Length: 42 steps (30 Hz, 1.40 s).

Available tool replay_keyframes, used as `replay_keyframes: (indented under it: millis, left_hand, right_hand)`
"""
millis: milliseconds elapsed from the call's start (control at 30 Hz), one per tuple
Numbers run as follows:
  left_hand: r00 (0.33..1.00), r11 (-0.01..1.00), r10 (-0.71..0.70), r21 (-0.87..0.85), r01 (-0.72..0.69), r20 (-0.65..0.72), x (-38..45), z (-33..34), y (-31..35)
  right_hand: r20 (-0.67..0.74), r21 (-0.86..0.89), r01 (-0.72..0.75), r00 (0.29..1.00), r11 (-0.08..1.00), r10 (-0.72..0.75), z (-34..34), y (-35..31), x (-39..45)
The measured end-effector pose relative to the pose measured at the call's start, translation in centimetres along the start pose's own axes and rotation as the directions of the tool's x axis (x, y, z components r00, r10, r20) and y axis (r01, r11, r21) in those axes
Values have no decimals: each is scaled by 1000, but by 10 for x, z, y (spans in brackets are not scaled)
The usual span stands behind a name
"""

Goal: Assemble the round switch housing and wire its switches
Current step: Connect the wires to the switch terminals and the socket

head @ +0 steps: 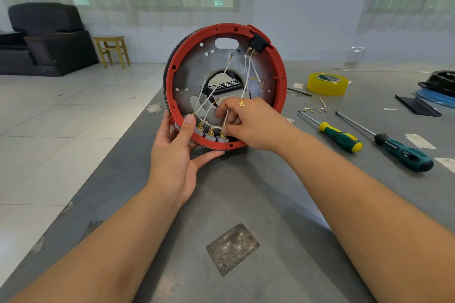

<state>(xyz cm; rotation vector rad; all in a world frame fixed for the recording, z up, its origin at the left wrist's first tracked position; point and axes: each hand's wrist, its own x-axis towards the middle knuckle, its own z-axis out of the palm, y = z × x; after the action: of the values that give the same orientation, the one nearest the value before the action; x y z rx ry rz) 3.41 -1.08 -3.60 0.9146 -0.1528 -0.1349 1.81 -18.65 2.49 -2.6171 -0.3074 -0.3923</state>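
- The round switch housing (225,86) stands on edge near the left edge of the tabletop (246,204), its open side facing me: a red rim around a grey metal plate with a hole in the middle.
- My left hand (177,152) grips the rim at the bottom left, thumb pressed on the inside face, fingers curled under and behind.
- My right hand (248,123) reaches inside at the bottom, fingertips pinching a thin white wire (226,118) just above the grey switches (211,135) seated along the lower rim.
- More white wires cross the plate; some run up to a black switch (258,43) at the top right of the rim, and one loose ring end (241,104) lies over my knuckles.
- I judge the housing stiff and fairly light, best held by the rim; the wires are limp and the brass tabs look easy to bend, so I'd pull gently and close to the ends.
- Toward the right edge of the tabletop lie two screwdrivers (342,139), spare wires (316,108) and a yellow tape roll (327,83).
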Motion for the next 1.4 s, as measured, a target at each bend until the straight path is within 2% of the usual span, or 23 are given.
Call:
replay_keyframes:
  millis: [167, 233, 333, 500, 967, 1133, 1267, 1400]
  left_hand:
    - [999, 1000, -16, -2, 16, -49, 2, 1, -1]
    - [997, 1000, -26, -2, 26, -79, 3, 2, -2]
    - [995, 1000, -27, 4, 28, -94, 4, 1, -3]
    - [995, 1000, -14, 16, 15, -101, 5, 1, -5]
    - [995, 1000, -14, 21, 16, -97, 5, -1, -5]
    - [996, 1000, -25, 15, 26, -84, 5, -1, -4]
    - [998, 999, -31, 12, 32, -61, 3, 1, -3]
    - [998, 999, -37, 8, 38, -56, 2, 1, -3]
  right_hand:
    - [-57, -149, 24, 998, 989, -33, 2, -1, -5]
    - [-187, -238, 23, 980, 971, -69, 8, 1, -13]
    - [-386, -369, -10, 911, 929, -143, 24, 5, -32]
    - [-294, -516, 11, 937, 857, -189, 42, 16, -48]
    - [-348, -467, 11, 917, 884, -195, 45, 16, -43]
    - [-376, -337, 13, 915, 941, -148, 46, 13, -43]
    - [-364, -333, 19, 920, 943, -147, 47, 10, -42]
    - [-514, -298, -5, 843, 954, -157, 42, 10, -42]
